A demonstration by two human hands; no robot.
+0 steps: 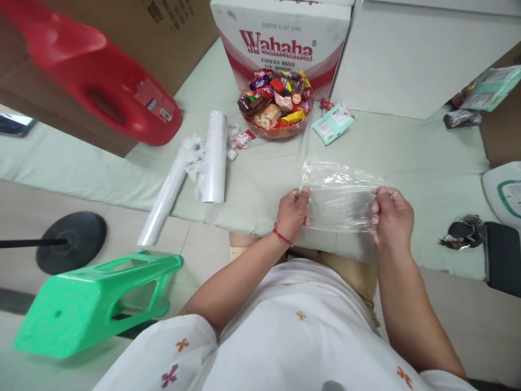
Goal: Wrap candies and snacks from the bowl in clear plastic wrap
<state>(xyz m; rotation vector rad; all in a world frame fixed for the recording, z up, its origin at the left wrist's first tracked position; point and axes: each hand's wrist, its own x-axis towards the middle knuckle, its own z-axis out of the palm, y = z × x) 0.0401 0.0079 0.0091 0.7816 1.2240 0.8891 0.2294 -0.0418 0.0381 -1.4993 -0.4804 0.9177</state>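
A clear sheet of plastic film (pixel 340 203) is stretched between my two hands above the front part of the cloth-covered table. Its left edge is pinched by my left hand (pixel 293 212), which has a red cord at the wrist. My right hand (pixel 391 217) grips the opposite edge, fingers curled in. Beyond the film stands a bowl (pixel 280 132) heaped with wrapped sweets and snacks. To the left of my hands lie a wide roll of film (pixel 215 157) and a thinner roll (pixel 161 201), with crumpled film (pixel 194 155) between them.
A Wahaha carton (pixel 285 41) stands behind the bowl, with a pale green packet (pixel 334 124) to its right. A red jug (pixel 106 81) is at the far left, above a green stool (pixel 97 304). Keys (pixel 464 232) and a dark case (pixel 502 258) lie at the right.
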